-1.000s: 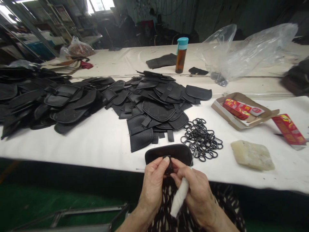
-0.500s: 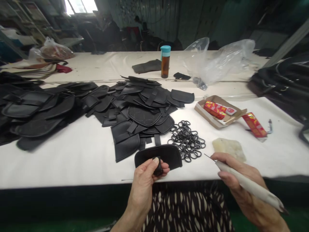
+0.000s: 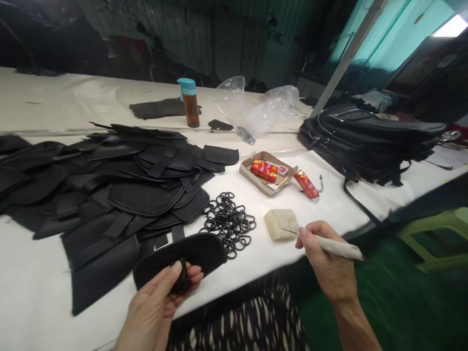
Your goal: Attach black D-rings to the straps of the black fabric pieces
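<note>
My left hand (image 3: pixel 163 297) pinches a small folded black strap (image 3: pixel 182 278) between thumb and fingers, at the lower edge of a black padded piece (image 3: pixel 208 251). My right hand (image 3: pixel 329 263) is closed around a pale-handled awl (image 3: pixel 340 247). Its thin metal tip points left, over a yellowish wax-like block (image 3: pixel 280 223); whether it touches the block I cannot tell. Black metal rings (image 3: pixel 228 219) lie in a heap between the padded piece and the block. A big pile of black flap pieces (image 3: pixel 146 195) spreads over the left side.
Behind the block are a cardboard tray (image 3: pixel 256 183) with red boxes and another red box (image 3: pixel 306 186). Farther back stand a blue-capped bottle (image 3: pixel 191 105) and clear plastic bags (image 3: pixel 266 109). A black bag (image 3: pixel 361 141) sits at right, with a green stool (image 3: pixel 435 234) below.
The view has swung to the right, showing more of the black bag and the stool. My right hand has brought the awl tip over the block. My left hand keeps its pinch.
</note>
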### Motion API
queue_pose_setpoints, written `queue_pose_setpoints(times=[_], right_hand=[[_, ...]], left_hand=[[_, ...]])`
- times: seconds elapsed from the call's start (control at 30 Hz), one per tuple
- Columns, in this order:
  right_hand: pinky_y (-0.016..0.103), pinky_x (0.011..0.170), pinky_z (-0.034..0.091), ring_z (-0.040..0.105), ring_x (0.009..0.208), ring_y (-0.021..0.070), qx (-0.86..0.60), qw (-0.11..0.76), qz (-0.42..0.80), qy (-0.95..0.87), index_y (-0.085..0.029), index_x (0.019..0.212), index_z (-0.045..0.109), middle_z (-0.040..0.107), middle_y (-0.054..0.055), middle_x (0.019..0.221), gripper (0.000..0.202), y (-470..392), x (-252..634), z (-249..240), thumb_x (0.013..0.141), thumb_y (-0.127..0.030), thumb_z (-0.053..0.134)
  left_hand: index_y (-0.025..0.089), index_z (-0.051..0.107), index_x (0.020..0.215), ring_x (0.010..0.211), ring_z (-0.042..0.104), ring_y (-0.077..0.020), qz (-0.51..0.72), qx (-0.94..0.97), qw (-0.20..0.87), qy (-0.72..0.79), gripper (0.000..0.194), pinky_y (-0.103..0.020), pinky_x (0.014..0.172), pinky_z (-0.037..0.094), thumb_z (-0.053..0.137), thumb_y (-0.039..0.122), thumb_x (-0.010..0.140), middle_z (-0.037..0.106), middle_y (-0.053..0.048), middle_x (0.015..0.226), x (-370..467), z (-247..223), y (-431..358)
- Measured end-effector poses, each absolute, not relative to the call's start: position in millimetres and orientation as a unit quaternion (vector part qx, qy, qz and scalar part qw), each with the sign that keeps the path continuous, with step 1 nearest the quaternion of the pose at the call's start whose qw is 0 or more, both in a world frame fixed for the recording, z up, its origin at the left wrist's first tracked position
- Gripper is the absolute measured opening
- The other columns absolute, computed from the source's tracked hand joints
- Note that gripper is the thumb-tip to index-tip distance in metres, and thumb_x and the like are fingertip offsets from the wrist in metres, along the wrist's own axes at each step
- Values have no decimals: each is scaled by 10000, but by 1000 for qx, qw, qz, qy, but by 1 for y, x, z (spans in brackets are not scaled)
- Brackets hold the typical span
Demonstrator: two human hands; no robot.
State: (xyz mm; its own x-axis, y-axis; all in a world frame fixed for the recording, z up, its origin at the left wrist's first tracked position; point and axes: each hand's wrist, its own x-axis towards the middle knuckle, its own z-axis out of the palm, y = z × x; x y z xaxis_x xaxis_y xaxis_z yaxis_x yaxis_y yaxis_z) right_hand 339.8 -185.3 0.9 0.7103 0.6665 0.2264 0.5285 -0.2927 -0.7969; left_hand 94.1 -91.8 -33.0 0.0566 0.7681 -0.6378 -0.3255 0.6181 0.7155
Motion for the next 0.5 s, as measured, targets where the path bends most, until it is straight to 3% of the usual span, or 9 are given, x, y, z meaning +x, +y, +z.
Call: queue_pose_setpoints(times=[0.17, 0.5], right_hand=[[228, 442, 317, 390, 411, 98, -813, 437, 35, -384, -212, 603, 504, 488, -67, 461, 309, -178, 345, -5, 835, -413, 538], [241, 482, 335, 432, 471, 122, -820, 419, 73, -384, -216, 623, 475, 509, -51, 509, 303, -171, 347, -15, 846, -419, 504]], left_hand=[[109, 707, 700, 686, 694, -206, 382, 213, 710, 552, 111, -298, 699, 587, 658, 202, 736, 729, -103, 714, 90, -40, -88], [109, 702, 689, 650, 698, -200, 372, 207, 713, 557, 116, -289, 682, 590, 613, 127, 762, 730, -96, 692, 90, -33, -87]])
